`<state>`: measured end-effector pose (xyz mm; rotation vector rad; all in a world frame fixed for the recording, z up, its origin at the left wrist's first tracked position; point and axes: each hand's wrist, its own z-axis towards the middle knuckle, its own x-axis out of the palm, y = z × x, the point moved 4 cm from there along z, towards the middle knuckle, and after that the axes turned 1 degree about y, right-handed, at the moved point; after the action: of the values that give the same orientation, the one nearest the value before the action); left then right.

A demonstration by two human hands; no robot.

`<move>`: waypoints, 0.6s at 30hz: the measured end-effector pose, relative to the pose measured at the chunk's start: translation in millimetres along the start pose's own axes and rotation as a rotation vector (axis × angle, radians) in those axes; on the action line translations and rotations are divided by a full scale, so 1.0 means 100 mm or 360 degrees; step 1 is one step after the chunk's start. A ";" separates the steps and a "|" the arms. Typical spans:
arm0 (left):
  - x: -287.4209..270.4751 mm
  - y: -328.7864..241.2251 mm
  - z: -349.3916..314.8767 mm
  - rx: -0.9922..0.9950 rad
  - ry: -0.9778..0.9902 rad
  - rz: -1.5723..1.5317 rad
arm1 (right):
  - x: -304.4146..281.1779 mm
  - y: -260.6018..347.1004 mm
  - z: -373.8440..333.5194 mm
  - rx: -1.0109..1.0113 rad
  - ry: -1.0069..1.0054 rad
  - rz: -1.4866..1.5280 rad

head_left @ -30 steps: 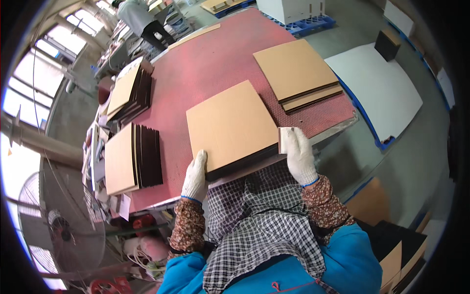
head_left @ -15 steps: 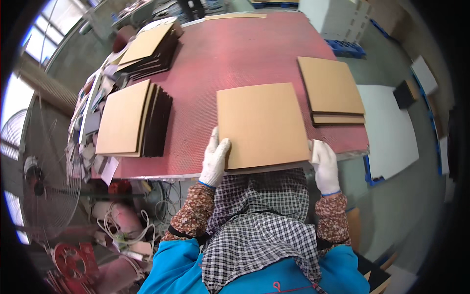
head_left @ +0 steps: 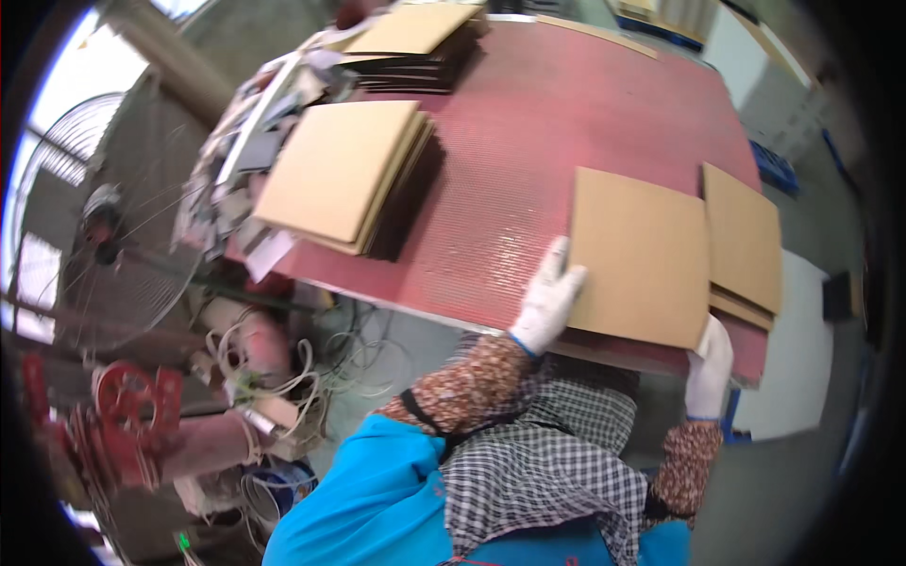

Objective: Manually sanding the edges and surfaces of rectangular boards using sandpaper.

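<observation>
A square brown cardboard sheet [head_left: 642, 259] lies at the near right of the red table, with a dark layer faintly visible at its lower edge. My white-gloved left hand [head_left: 547, 297] rests against the sheet's left edge, fingers stretched and thumb apart. At the near right corner, my gloved right hand [head_left: 714, 363] pinches the sheet; part of its fingers is hidden there. Just beyond, a low stack of brown boards [head_left: 746, 241] is partly covered by the sheet.
The red table [head_left: 500, 198] carries a thick stack of dark-edged brown boards [head_left: 335, 174] on its left and another stack [head_left: 411, 38] farther back. Scraps [head_left: 231, 212] line the left edge. A fan [head_left: 104, 222], a red valve wheel [head_left: 127, 406] and pale hoses [head_left: 307, 377] stand lower left.
The view has swung, so the table and stacks appear shifted and tilted. Both hands and the sheet now sit farther right in the picture, with the sheet overlapping the right stack.
</observation>
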<state>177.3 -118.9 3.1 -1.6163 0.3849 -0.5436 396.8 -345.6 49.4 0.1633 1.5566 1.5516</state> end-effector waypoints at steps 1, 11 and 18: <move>0.00 -0.05 -0.01 -0.0031 -0.0015 -0.0068 | 0.07 0.13 0.06 0.0107 -0.0026 0.0185; -0.13 -0.39 0.48 -0.0001 -0.0015 0.0085 | 0.27 1.01 -0.03 0.0281 0.0060 -0.0743; -0.05 -0.38 0.49 0.0062 0.0057 0.0215 | 0.38 1.00 0.13 0.0132 0.0155 -0.1079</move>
<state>197.9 -71.2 36.9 -1.5325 0.5036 -0.4752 334.9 -291.0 119.1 -0.3681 1.5342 0.9694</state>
